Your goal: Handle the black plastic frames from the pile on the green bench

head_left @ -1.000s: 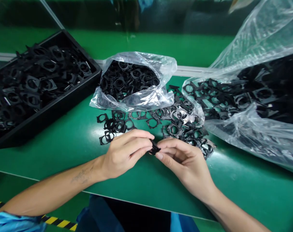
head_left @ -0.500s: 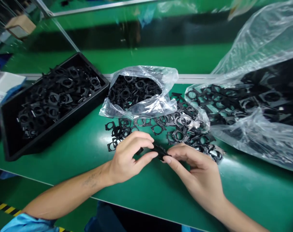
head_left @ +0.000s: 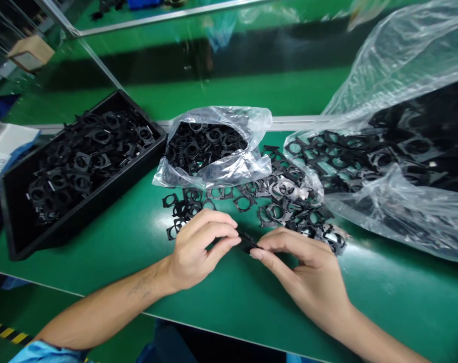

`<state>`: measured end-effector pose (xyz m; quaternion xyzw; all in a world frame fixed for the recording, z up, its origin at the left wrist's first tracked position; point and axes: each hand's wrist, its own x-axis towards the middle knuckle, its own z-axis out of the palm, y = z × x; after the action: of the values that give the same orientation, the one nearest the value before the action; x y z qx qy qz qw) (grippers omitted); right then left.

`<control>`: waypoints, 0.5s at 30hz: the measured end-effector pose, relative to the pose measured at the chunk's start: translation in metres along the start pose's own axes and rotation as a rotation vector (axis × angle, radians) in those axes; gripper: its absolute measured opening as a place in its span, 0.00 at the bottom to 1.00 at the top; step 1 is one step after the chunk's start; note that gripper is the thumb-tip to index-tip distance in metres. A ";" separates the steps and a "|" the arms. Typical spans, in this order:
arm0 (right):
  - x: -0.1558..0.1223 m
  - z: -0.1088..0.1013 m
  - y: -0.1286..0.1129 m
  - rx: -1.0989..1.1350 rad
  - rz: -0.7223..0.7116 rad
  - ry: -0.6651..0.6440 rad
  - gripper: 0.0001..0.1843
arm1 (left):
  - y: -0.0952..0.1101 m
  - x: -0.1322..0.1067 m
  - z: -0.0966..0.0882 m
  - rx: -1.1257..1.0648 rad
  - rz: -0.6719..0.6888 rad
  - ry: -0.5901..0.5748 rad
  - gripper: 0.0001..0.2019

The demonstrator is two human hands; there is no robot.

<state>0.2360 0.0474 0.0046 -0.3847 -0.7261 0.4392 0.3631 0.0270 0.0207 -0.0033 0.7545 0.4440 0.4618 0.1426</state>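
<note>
At the centre of the frame, a thin black part [head_left: 247, 238] is pinched edge-on by nearly closed fingertips of the left hand [head_left: 198, 249] and right hand [head_left: 312, 269]; light, even edge pressure is advised against bending.

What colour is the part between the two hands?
The part is black; the head view shows it best, between the left hand and the right hand.

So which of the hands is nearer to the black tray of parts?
The left. The left hand is to the right of the black tray and nearer the person, not touching it; the right hand is farther right, beyond the left hand.
</note>
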 end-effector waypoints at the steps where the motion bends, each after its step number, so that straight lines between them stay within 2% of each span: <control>1: 0.000 0.000 -0.001 0.004 -0.009 -0.007 0.07 | 0.000 0.000 0.000 0.001 -0.002 0.005 0.03; 11: 0.001 0.001 -0.005 0.027 -0.007 -0.009 0.07 | -0.001 -0.001 0.001 -0.015 0.038 0.049 0.04; 15: 0.002 0.000 -0.005 0.036 -0.016 -0.007 0.07 | -0.002 -0.002 0.001 -0.099 -0.048 0.041 0.05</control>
<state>0.2341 0.0475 0.0091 -0.3706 -0.7225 0.4507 0.3708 0.0267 0.0208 -0.0063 0.7261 0.4416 0.4948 0.1817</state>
